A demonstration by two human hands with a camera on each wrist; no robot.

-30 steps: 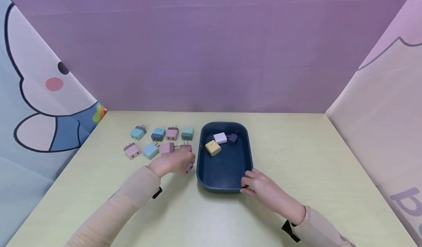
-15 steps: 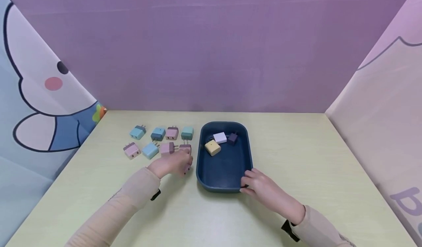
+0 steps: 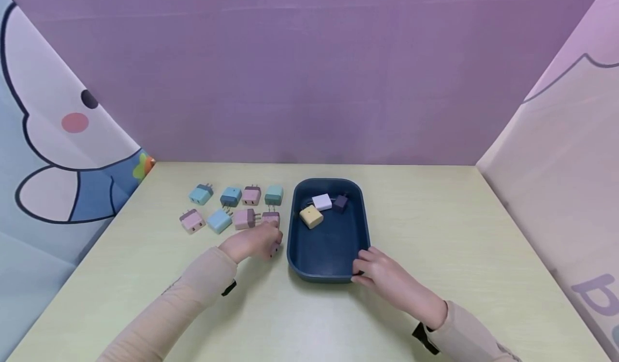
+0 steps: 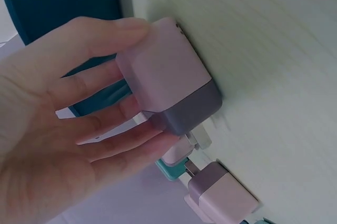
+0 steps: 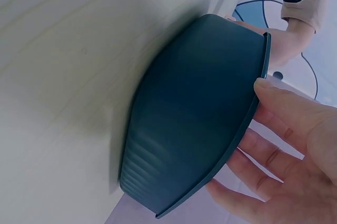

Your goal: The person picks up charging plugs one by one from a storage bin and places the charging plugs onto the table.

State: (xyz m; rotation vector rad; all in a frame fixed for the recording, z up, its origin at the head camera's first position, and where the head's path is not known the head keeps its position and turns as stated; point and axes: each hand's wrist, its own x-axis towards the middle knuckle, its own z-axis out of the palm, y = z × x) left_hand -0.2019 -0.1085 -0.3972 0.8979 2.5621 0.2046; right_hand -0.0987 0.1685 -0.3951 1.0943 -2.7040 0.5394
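Note:
My left hand (image 3: 255, 242) is just left of a dark blue tray (image 3: 329, 252), and its thumb and fingers hold a pink USB wall charger (image 4: 163, 69) with a mauve-grey prong end. In the head view the hand hides most of that charger. My right hand (image 3: 387, 279) grips the tray's rim at the near right corner, thumb on the outer side in the right wrist view. Inside the tray's far half lie a white charger (image 3: 322, 202), a yellow charger (image 3: 311, 217) and a dark purple charger (image 3: 340, 204).
Two rows of chargers lie left of the tray, among them a green one (image 3: 273, 195), a light blue one (image 3: 220, 221) and a pink one (image 3: 192, 221). Another pink charger (image 3: 270, 217) sits right beyond my left fingers. A purple backdrop (image 3: 309, 72) closes the table's far edge.
My left hand, with the pink charger in its fingers, has shifted only slightly left and nearer. My right hand and the tray stay where they were.

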